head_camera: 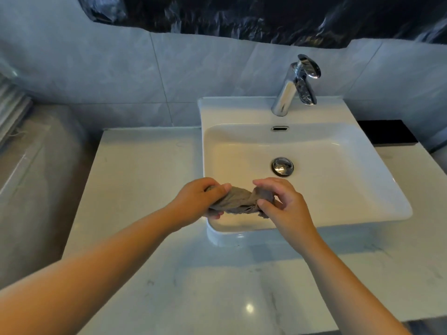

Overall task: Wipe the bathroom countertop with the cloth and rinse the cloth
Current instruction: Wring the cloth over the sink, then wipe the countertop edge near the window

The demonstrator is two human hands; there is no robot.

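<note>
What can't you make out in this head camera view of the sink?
Head view: ends of the twisted grey-brown cloth, hidden inside the left hand and right hand.
Head view: whatever lies behind the crinkled black plastic sheet at the top.
Head view: front left corner of the white marble countertop, behind the left forearm.

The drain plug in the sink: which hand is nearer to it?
Right. The right hand is just in front of the drain plug, over the sink; the left hand is farther to the left, at its front-left rim. Both hold the cloth.
</note>
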